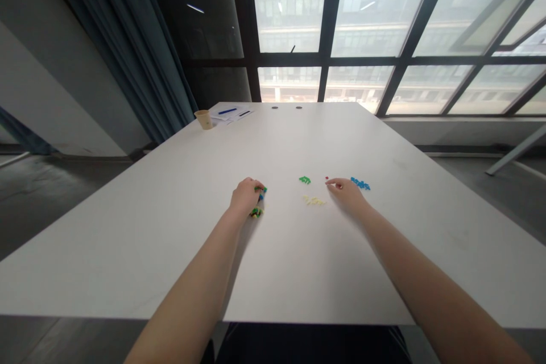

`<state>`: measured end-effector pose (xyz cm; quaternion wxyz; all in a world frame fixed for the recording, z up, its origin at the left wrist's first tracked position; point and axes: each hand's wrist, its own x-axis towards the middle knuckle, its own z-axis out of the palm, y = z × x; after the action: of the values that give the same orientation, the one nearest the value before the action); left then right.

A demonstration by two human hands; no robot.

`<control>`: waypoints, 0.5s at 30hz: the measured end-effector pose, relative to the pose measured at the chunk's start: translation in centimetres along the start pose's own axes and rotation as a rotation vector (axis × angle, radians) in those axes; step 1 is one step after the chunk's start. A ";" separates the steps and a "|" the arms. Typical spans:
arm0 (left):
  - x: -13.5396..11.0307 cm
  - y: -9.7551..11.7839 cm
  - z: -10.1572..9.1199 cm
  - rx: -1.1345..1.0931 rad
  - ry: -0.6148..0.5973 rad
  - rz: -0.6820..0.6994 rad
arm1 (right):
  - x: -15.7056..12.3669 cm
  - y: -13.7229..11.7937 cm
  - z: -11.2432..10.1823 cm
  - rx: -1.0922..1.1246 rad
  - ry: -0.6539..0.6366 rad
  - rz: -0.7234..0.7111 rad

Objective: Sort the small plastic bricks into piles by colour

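Observation:
My left hand (247, 195) rests low over the left of the table, fingers curled round small green and blue pieces (261, 197). Just below its fingers lies a mixed pile of tiny green, yellow and dark pieces (256, 213). To the right, my right hand (347, 193) is closed, its fingertips down by the tabletop. A single tiny red piece (327, 178) lies just beyond those fingertips. Some red also shows under the fingers; whether they grip it cannot be made out. Blue pieces (360, 183) lie in a group right of this hand.
Between the hands are a cluster of green pieces (305, 180) and a scatter of pale yellow pieces (314, 201). At the far left of the white table (298, 267) stand a paper cup (203, 120) and papers (226, 116) with pens. Two dark discs lie near the far edge.

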<state>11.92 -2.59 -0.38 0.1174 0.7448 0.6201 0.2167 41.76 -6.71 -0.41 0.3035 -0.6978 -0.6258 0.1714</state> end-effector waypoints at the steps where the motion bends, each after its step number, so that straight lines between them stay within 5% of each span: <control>1: -0.1 0.2 0.1 0.048 -0.019 0.004 | -0.5 0.3 -0.3 0.000 -0.018 0.002; 15: -0.6 2.2 0.4 0.327 -0.073 0.031 | -1.8 1.6 -1.2 0.050 -0.074 -0.003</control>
<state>13.91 -3.58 0.12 0.0137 0.7707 0.6310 0.0873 43.41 -8.74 -0.75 0.2978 -0.6820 -0.6333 0.2122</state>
